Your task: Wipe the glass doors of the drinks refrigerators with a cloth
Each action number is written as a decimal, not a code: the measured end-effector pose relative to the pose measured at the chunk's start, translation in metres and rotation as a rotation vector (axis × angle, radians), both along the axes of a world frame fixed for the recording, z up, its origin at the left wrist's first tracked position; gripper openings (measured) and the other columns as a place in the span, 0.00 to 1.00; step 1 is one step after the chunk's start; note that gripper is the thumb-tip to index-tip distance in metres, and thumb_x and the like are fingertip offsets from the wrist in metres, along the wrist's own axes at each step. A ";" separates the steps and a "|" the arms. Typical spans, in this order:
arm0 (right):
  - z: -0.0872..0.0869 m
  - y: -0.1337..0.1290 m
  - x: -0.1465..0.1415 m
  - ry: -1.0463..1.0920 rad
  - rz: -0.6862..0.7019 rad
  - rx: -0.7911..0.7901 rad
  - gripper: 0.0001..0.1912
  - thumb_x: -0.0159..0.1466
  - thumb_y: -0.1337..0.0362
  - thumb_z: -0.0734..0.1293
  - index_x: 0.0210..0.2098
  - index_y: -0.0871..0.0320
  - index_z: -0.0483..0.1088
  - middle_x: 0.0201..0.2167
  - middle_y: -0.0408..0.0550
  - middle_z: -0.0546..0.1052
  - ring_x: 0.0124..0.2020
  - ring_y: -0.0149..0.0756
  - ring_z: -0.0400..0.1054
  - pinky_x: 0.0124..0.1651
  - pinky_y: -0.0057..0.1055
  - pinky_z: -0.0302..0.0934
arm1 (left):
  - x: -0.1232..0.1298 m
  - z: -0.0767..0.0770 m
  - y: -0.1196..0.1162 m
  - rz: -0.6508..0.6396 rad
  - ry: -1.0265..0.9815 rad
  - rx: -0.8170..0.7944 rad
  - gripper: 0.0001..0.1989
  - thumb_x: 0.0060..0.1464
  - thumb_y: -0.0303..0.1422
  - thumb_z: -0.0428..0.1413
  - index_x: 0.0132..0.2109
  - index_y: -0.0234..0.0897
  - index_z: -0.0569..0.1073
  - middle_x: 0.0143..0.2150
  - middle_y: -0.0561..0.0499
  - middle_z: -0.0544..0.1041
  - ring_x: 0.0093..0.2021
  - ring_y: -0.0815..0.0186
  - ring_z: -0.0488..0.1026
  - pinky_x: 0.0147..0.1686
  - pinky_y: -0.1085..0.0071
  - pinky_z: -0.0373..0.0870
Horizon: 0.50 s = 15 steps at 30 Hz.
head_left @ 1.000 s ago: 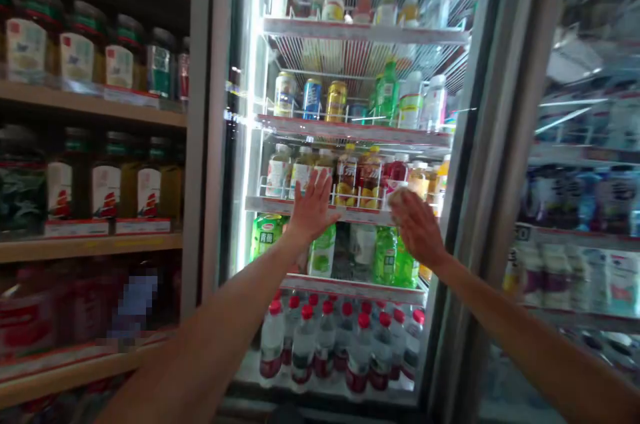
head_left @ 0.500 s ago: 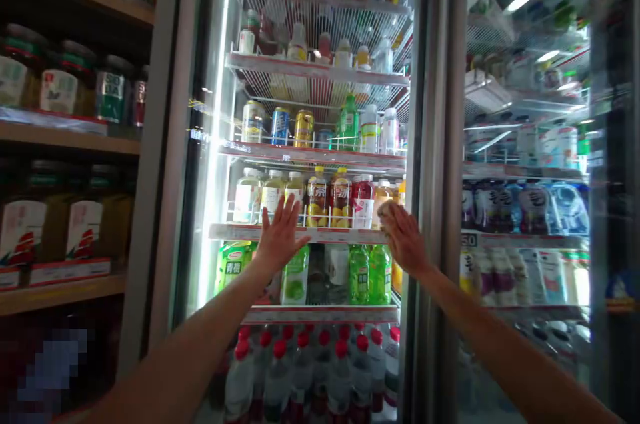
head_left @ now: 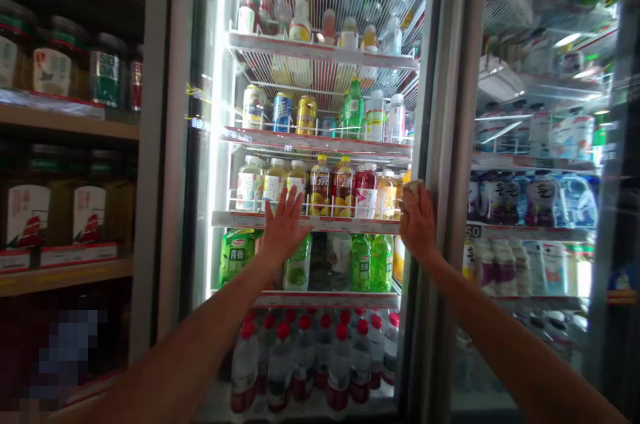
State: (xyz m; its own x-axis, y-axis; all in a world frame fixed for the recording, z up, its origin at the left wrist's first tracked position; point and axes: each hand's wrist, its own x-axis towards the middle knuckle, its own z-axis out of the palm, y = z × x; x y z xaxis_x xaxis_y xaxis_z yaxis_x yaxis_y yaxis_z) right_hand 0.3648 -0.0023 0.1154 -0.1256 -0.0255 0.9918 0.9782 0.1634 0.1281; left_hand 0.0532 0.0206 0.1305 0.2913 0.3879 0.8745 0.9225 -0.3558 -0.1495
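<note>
My left hand (head_left: 283, 227) is raised with its fingers spread in front of the glass door of a lit drinks cooler, nothing in it. A pale cloth (head_left: 413, 192) is under the fingers of my right hand (head_left: 419, 221), at the door's right side beside the metal frame (head_left: 457, 144). Behind the hands, a shelf (head_left: 350, 221) bears several bottles, among them brown tea bottles with yellow caps (head_left: 320, 187) and a red one (head_left: 367, 191). Below are green bottles (head_left: 361, 263).
Wooden shelves (head_left: 60, 119) with jars and bottles stand at the left. A second glass-doored cooler with drinks (head_left: 543, 201) is at the right. Red-capped bottles (head_left: 340, 364) fill the cooler's bottom. Higher up, cans (head_left: 306, 115) and more bottles stand on wire shelves.
My right hand has moved to the right with the cloth, closer to the door frame. My left hand stays spread in nearly the same place. The view has shifted slightly.
</note>
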 end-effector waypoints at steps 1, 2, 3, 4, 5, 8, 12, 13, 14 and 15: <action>0.000 0.001 -0.004 0.028 0.004 0.011 0.30 0.62 0.71 0.55 0.64 0.52 0.49 0.68 0.50 0.43 0.67 0.49 0.41 0.61 0.56 0.52 | 0.001 -0.001 -0.001 -0.001 -0.009 -0.011 0.36 0.57 0.42 0.48 0.67 0.35 0.43 0.68 0.41 0.45 0.68 0.54 0.39 0.62 0.44 0.39; -0.002 0.001 -0.009 -0.001 0.013 -0.006 0.30 0.62 0.71 0.55 0.64 0.53 0.49 0.68 0.49 0.42 0.67 0.49 0.41 0.61 0.55 0.52 | 0.002 -0.003 -0.001 -0.001 -0.016 -0.019 0.35 0.57 0.42 0.47 0.67 0.35 0.43 0.68 0.41 0.45 0.68 0.54 0.39 0.62 0.44 0.39; -0.005 0.001 -0.014 -0.084 0.028 -0.049 0.31 0.62 0.71 0.55 0.64 0.52 0.50 0.68 0.48 0.43 0.67 0.48 0.41 0.62 0.54 0.52 | 0.003 -0.005 -0.002 -0.002 -0.023 -0.022 0.35 0.58 0.41 0.47 0.67 0.35 0.43 0.68 0.41 0.45 0.68 0.54 0.38 0.62 0.44 0.38; -0.009 0.000 -0.018 -0.192 0.045 -0.106 0.31 0.62 0.71 0.56 0.63 0.50 0.51 0.68 0.46 0.44 0.67 0.47 0.42 0.62 0.52 0.52 | 0.004 -0.007 -0.002 -0.003 -0.027 -0.024 0.35 0.58 0.41 0.47 0.67 0.34 0.43 0.68 0.41 0.45 0.68 0.54 0.38 0.62 0.44 0.38; -0.012 -0.001 -0.021 -0.291 0.061 -0.160 0.31 0.61 0.71 0.57 0.63 0.49 0.52 0.68 0.46 0.47 0.67 0.45 0.43 0.62 0.51 0.52 | 0.004 -0.009 -0.002 -0.004 -0.027 -0.026 0.35 0.58 0.42 0.47 0.67 0.34 0.43 0.68 0.40 0.44 0.68 0.54 0.37 0.62 0.44 0.37; -0.007 -0.002 -0.016 -0.290 0.067 -0.148 0.30 0.61 0.70 0.58 0.62 0.50 0.54 0.66 0.49 0.52 0.65 0.45 0.48 0.60 0.49 0.54 | 0.006 -0.015 -0.003 -0.001 -0.018 -0.044 0.36 0.57 0.43 0.48 0.66 0.34 0.44 0.68 0.40 0.44 0.68 0.54 0.37 0.62 0.43 0.38; 0.003 0.011 -0.007 0.022 0.026 0.034 0.31 0.58 0.70 0.59 0.62 0.56 0.55 0.66 0.56 0.50 0.65 0.52 0.47 0.60 0.53 0.51 | 0.008 -0.021 -0.004 0.008 0.004 -0.052 0.36 0.57 0.43 0.48 0.66 0.33 0.45 0.69 0.41 0.44 0.68 0.55 0.37 0.63 0.44 0.37; -0.001 0.013 -0.011 -0.001 0.036 0.024 0.32 0.57 0.69 0.60 0.62 0.57 0.55 0.67 0.57 0.49 0.65 0.53 0.46 0.61 0.53 0.49 | 0.009 -0.023 -0.005 0.018 0.003 -0.050 0.36 0.57 0.43 0.48 0.66 0.33 0.45 0.69 0.41 0.44 0.68 0.55 0.36 0.63 0.44 0.37; -0.007 0.014 -0.018 -0.073 0.055 -0.009 0.33 0.57 0.69 0.61 0.62 0.56 0.55 0.67 0.56 0.48 0.66 0.53 0.45 0.62 0.52 0.49 | 0.009 -0.024 -0.005 0.024 0.005 -0.050 0.35 0.57 0.44 0.47 0.66 0.33 0.46 0.69 0.41 0.45 0.69 0.55 0.36 0.63 0.44 0.37; -0.015 0.014 -0.028 -0.171 0.078 -0.049 0.35 0.56 0.69 0.61 0.63 0.54 0.53 0.67 0.55 0.49 0.66 0.52 0.45 0.62 0.51 0.49 | 0.010 -0.024 -0.006 0.027 0.003 -0.049 0.34 0.58 0.43 0.47 0.66 0.34 0.47 0.69 0.42 0.45 0.69 0.56 0.36 0.63 0.44 0.37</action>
